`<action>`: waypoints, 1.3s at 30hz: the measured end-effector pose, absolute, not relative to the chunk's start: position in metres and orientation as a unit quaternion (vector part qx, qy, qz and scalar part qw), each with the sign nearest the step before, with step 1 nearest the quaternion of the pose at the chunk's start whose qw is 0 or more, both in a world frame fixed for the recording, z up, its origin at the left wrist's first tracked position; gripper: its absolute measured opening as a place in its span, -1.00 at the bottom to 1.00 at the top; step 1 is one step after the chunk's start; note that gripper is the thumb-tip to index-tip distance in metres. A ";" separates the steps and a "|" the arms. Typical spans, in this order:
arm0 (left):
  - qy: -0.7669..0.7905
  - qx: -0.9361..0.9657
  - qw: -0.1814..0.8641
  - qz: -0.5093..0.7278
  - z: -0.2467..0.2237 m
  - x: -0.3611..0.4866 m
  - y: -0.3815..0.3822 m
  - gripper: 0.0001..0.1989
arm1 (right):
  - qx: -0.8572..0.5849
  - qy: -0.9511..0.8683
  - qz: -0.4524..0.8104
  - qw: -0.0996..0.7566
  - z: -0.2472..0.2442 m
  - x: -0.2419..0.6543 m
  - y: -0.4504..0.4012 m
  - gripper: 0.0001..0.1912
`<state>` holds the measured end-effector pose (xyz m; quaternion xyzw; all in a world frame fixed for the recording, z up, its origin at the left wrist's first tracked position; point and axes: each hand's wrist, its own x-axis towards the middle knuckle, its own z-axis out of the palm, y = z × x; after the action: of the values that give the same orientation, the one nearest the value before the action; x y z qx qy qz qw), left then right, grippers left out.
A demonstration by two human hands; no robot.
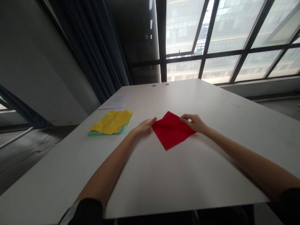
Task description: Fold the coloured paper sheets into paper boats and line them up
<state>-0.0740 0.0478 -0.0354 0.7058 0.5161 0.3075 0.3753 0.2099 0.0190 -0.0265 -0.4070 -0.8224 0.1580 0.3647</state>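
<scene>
A red square sheet of paper (170, 132) is held in front of me over the white table, turned so that one corner points toward me. It bends slightly along a crease between its left and right corners. My left hand (145, 125) pinches the left corner, thumb on top. At the right corner, my right hand (192, 122) grips the sheet between thumb and fingers. The fingertips beneath the paper are hidden on both sides.
To the left lies a creased yellow sheet (112, 122) on top of blue-green sheets (124, 128). Behind them is a printed white page (116, 101). The white table (150, 181) extends toward a dark curtain (93, 47) and windows (222, 34).
</scene>
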 end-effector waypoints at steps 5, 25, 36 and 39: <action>0.553 0.591 0.405 0.426 -0.038 -0.068 0.057 -0.42 | -0.476 -0.627 0.353 0.505 -0.027 0.213 0.026 -0.69; 0.404 0.470 0.632 0.465 -0.043 -0.029 0.029 -0.72 | -0.347 -0.425 0.638 0.541 -0.027 0.216 0.027 -0.75; 0.422 0.496 0.595 0.472 -0.043 -0.032 0.030 -0.69 | -0.424 -0.408 0.577 0.567 -0.040 0.219 0.036 -0.71; 0.416 0.494 0.588 0.487 -0.043 -0.035 0.033 -0.71 | -0.422 -0.462 0.546 0.558 -0.042 0.217 0.032 -0.44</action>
<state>-0.0347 0.0330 -0.0433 0.4935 0.4163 0.4867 0.5884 0.2165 0.0319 -0.0417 -0.4223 -0.4616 0.5457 0.5575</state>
